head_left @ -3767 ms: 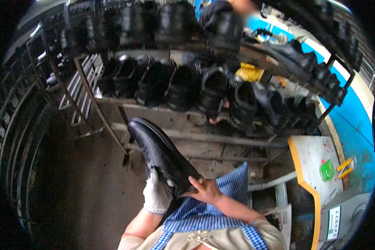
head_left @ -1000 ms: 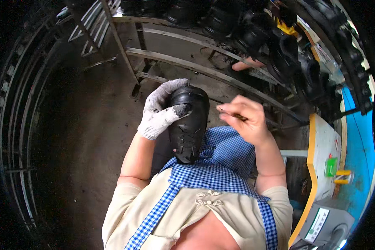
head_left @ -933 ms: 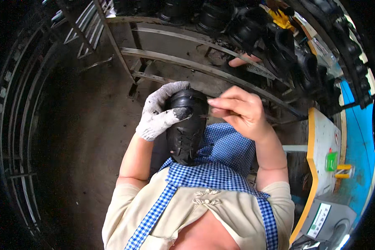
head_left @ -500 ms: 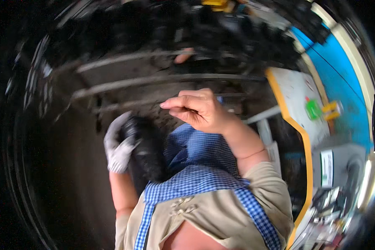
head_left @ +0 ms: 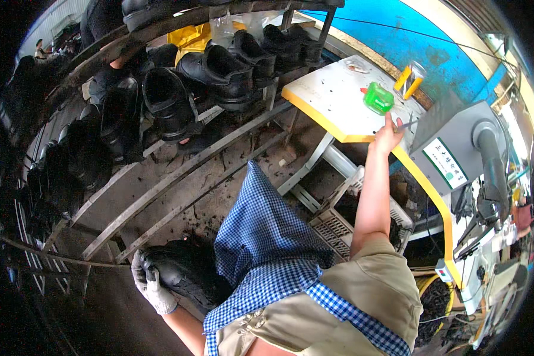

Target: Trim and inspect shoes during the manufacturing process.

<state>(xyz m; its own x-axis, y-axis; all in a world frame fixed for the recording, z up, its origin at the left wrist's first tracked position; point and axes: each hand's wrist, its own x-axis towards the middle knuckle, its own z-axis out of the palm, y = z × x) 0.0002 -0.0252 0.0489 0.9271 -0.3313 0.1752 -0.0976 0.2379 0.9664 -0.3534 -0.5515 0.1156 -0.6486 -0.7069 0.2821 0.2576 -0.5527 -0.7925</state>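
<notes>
Low beside the blue checked apron [head_left: 267,237], gloved left hand [head_left: 150,285] grips black shoe [head_left: 187,276]. Right hand [head_left: 387,135], outstretched, pinches thin tool [head_left: 407,124] over white table's yellow edge [head_left: 314,111], near green container [head_left: 378,98].

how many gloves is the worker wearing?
1: a white glove on the left hand, gripping a black shoe. The right hand is bare, holding a thin tool at the table.

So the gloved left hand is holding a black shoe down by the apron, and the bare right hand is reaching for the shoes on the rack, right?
Not quite. The head view shows the right hand reaching to the white table, near the green container, not to the rack. The gloved left hand does hold the black shoe by the apron.
</notes>
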